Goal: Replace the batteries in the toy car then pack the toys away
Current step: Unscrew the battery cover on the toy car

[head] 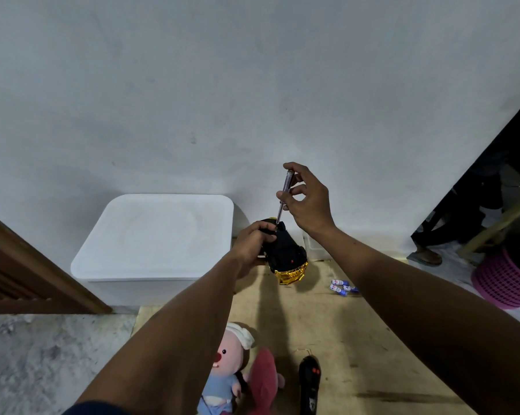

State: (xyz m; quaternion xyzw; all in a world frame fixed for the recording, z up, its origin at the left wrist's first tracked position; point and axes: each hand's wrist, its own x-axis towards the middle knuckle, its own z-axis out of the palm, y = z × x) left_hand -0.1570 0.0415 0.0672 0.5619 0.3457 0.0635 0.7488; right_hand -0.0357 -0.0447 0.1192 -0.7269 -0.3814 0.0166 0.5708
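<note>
The toy car (286,250), black with a shiny gold nose, was held in the air just right of the frame's centre, its dark underside turned up and its gold end pointing toward five o'clock. The left hand (252,246) gripped it from the nine o'clock side, fingers curled over the car's far end. The right hand (309,202), at one o'clock from the car, pinched the clear handle of a screwdriver (283,195) between thumb and fingertips. The shaft slanted down toward seven o'clock, and its tip met the underside beside the left fingers.

Below the car lay a plywood board (372,339) on the floor. A few blue-and-white batteries (342,286) lay loose on it at four o'clock from the car, near the right forearm. At six o'clock, close to the bottom edge, sat a plush toy (227,362) with a pink face and a blue top, touching a pink soft toy (264,381). Just beside these lay a black remote control (310,381) with red buttons.

A white lidded box (156,235) stood against the wall at nine o'clock from the car. A pink basket (504,284) sat well apart at three o'clock.
</note>
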